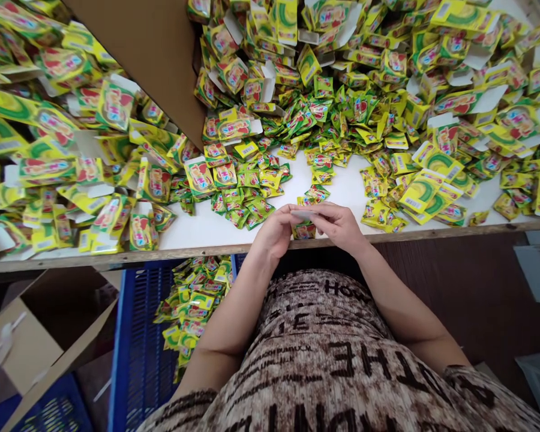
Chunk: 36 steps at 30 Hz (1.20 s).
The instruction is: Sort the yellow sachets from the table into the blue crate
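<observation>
At the table's front edge, a small yellow-green printed carton [304, 231] is between my two hands, its white end flap facing up. My left hand [275, 231] closes on it from the left, fingertips at the flap. From the right, my right hand [339, 225] grips the same carton with bent fingers. Much of the carton is hidden by the fingers. Just beyond the hands lie a few small candy sachets [317, 192]. More green and yellow sachets [247, 195] are heaped to the left, and others [384, 222] to the right.
Printed cartons [468, 102], many with open flaps, cover the white table [198, 231]. A brown cardboard panel [148, 54] stands among them at the left. Below the edge are a blue crate [137, 336] beside filled packs [198, 300] and an open cardboard box [20, 348].
</observation>
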Available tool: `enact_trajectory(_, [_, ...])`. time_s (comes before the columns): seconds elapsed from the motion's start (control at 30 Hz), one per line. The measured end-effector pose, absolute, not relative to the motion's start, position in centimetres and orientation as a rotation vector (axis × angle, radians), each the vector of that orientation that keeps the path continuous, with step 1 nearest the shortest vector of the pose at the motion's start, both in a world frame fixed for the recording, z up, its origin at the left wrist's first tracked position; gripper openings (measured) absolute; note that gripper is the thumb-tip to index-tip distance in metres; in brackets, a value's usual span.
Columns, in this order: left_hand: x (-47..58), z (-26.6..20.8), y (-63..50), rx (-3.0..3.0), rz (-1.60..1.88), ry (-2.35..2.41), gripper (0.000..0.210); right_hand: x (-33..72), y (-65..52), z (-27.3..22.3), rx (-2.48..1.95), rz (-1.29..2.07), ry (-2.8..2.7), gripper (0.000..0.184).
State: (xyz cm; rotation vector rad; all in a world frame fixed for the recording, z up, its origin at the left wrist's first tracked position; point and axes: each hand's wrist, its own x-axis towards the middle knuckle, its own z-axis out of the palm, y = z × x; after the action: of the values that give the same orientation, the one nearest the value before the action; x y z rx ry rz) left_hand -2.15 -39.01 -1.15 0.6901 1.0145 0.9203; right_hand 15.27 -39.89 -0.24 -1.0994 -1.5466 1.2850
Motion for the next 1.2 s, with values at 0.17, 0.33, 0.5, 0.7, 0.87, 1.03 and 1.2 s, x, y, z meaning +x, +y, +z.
enact_trajectory(0.17, [-1.5,-1.7,-40.0,0.759,1.169,0.966,0.028,15.1,-38.9,-0.6,-1.177,1.376,-1.266,0.028])
enact_trajectory(0.33, [-1.8,-3.1,-40.4,0.934,1.327,1.114,0.029,15.1,-38.4,-0.6,-1.156,1.468,-1.271,0.032])
enact_trajectory(0.5, [-1.8,-3.7,-40.0,0.92,1.335,1.127,0.031,15.3,-38.6,-0.6,-1.125,1.328,-1.411,0.027])
enact_trajectory(0.7, [-1.8,-3.6,-40.3,0.963,1.332,1.17,0.024,14.9,-38.8,0.0,-1.176,1.397,-1.312,0.028])
enact_trajectory(0.87, [-1.6,-3.0,-40.2,0.962,1.328,1.148,0.024,14.6,-38.5,0.1,-1.226,1.435,-1.241,0.031])
enact_trajectory(1.03, [-1.9,-2.8,-40.0,1.082,1.305,1.146,0.023,15.0,-38.4,-1.0,-1.196,1.414,-1.236,0.032])
enact_trajectory(1.2, [-3.0,-3.3,-39.6,1.355,1.326,1.089,0.021,15.5,-38.6,-1.6,-1.19,1.234,-1.44,0.031])
